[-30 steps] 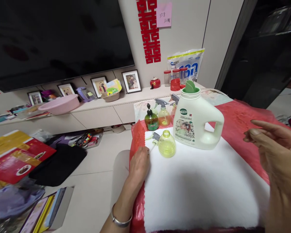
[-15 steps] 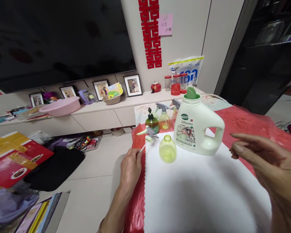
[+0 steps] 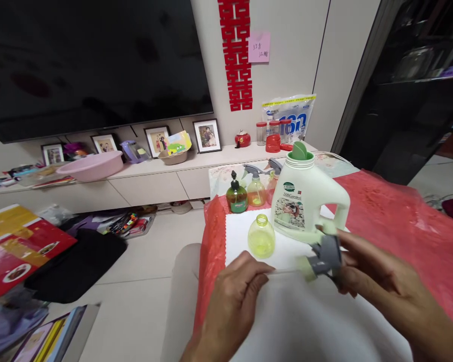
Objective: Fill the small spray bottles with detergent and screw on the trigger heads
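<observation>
A grey and pale green trigger spray head point(image 3: 327, 255), slightly blurred, is held sideways between my hands above the white cloth point(image 3: 305, 317). My left hand point(image 3: 236, 294) pinches the thin dip tube at its free end. The fingers of my right hand point(image 3: 381, 279) are closed around the grey trigger end. Just beyond my left hand stands a yellow-green clear bottle point(image 3: 261, 239), upright with its neck uncapped and some liquid inside. Behind my right hand is a pale green detergent jug point(image 3: 305, 196) with a green spout in its mouth.
A dark green pump bottle point(image 3: 237, 197), a spray bottle point(image 3: 255, 191) and a pinkish one point(image 3: 272, 183) stand at the table's back. Red plastic point(image 3: 400, 216) covers the table around the cloth. A low cabinet point(image 3: 147, 186) with photo frames runs along the wall.
My left hand has brought the spray head rightward and nearer, over the cloth. My right hand has moved left and taken hold of its trigger end.
</observation>
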Action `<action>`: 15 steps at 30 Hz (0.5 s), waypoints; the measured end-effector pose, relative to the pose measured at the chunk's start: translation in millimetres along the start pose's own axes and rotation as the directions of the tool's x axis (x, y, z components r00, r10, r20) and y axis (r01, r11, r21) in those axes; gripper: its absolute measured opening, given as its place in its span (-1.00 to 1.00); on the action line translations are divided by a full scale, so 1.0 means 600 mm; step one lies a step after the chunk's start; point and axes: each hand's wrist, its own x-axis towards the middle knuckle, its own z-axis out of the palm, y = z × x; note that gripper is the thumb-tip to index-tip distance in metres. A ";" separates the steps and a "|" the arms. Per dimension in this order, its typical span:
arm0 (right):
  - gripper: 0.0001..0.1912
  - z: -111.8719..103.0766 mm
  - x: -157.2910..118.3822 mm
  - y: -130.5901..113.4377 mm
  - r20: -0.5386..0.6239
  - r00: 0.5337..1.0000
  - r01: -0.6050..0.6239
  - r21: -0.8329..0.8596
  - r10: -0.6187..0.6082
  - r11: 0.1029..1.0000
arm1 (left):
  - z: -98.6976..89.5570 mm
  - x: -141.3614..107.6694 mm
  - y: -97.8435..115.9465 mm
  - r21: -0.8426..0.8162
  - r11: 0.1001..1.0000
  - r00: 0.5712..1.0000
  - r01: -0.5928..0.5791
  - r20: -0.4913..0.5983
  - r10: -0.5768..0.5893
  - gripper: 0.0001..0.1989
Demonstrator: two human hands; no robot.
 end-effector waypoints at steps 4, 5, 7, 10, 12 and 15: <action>-0.61 -0.010 0.000 0.010 0.042 0.999 -0.023 -0.151 0.030 0.988 | 0.030 0.000 0.005 -0.026 0.999 0.999 0.032 0.018 -0.031 -0.80; -0.61 -0.013 0.002 0.010 0.051 0.999 -0.008 -0.171 0.017 0.985 | 0.034 0.002 0.005 -0.036 0.998 0.999 0.048 0.015 -0.048 -0.81; -0.63 -0.018 0.005 0.006 0.062 0.998 0.011 -0.185 0.001 0.983 | 0.037 0.006 0.006 -0.060 0.996 0.998 0.067 0.013 -0.066 -0.80; -0.72 -0.029 0.005 0.001 0.038 0.999 0.030 -0.132 -0.025 0.991 | 0.035 0.013 0.007 -0.097 0.993 0.998 0.059 0.029 -0.056 -0.82; -0.75 -0.041 -0.002 0.008 -0.053 0.998 0.027 -0.081 -0.031 0.996 | 0.030 0.019 0.003 -0.121 0.992 0.999 0.038 -0.015 -0.040 -0.83; -0.72 -0.065 -0.018 0.033 -0.378 0.926 -0.013 -0.032 0.000 0.999 | 0.022 0.033 -0.014 -0.106 0.992 0.978 0.070 -0.189 -0.089 -0.79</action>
